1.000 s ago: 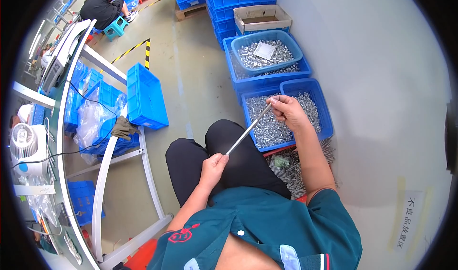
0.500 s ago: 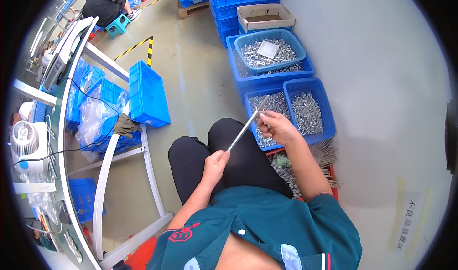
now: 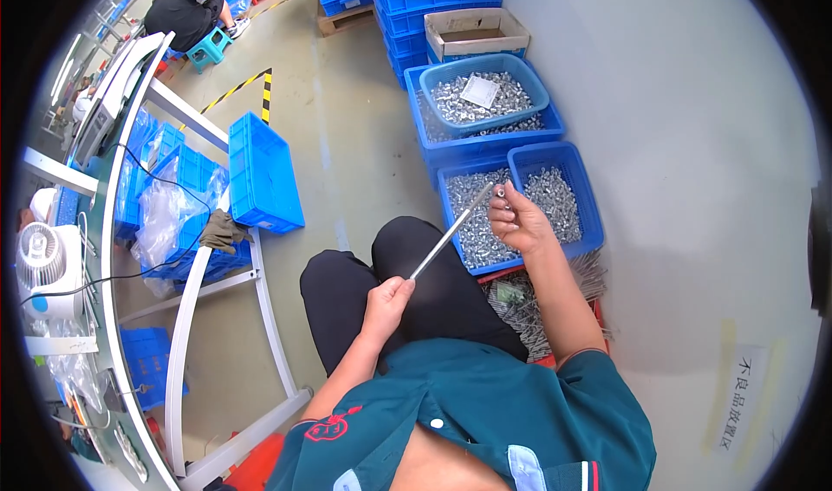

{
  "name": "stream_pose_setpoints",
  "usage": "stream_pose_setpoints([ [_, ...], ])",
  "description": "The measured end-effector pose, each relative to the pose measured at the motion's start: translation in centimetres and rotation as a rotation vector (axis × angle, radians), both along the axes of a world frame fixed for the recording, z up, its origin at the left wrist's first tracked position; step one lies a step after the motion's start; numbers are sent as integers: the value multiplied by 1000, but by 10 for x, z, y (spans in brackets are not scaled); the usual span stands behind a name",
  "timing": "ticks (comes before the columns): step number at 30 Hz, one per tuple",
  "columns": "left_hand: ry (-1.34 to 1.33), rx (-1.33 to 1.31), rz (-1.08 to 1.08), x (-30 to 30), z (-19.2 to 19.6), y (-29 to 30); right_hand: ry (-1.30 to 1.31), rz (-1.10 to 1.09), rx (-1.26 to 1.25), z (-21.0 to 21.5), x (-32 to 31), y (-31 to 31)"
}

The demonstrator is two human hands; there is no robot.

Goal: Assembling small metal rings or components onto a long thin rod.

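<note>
A long thin silver metal rod (image 3: pixel 447 238) slants up and away from my left hand (image 3: pixel 386 307), whose fingers are closed around its near end above my lap. Close to the rod's far tip, my right hand (image 3: pixel 523 222) pinches a small shiny metal nut (image 3: pixel 500 194) between thumb and fingertips. The nut looks just beside the tip; whether the two touch I cannot tell. Beneath the rod's far end sits a blue bin (image 3: pixel 444 198) full of small silver metal parts. A second blue bin (image 3: pixel 596 222) of similar parts adjoins it on the right.
Beyond these stands a larger blue crate (image 3: pixel 419 120) with a light-blue basket (image 3: pixel 429 79) of metal parts. Many thin rods (image 3: pixel 518 316) lie beside my right thigh. On the left are a workbench (image 3: pixel 111 222), an upended blue crate (image 3: pixel 276 175) and a seated person (image 3: pixel 178 14).
My right hand has moved off the rod's upper part to just right of its tip, and a small nut now shows in its fingers. My left hand keeps its hold on the rod.
</note>
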State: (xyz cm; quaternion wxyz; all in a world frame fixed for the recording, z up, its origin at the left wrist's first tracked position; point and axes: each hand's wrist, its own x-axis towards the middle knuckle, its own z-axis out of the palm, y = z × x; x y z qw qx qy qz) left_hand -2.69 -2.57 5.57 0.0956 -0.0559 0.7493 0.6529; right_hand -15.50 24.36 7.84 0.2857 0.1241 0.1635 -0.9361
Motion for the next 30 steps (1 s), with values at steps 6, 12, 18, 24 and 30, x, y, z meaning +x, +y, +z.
stream_pose_setpoints([
  [6, 25, -73, -27, 1, 3, 3, 106, 70, 122, 10, -10, 3],
  [12, 40, -130, -24, 2, 3, 2, 421, 41, 928, 44, -13, 0],
  [18, -20, -10, 18, -1, -2, 2, 365, 376, 738, 22, 6, -29],
  [24, -34, 24, 20, -3, 3, 1, 90, 147, 381, -8, 13, -10],
  [30, -16, 23, 6, -2, 3, 2, -39, -17, 87, -12, 2, 7],
])
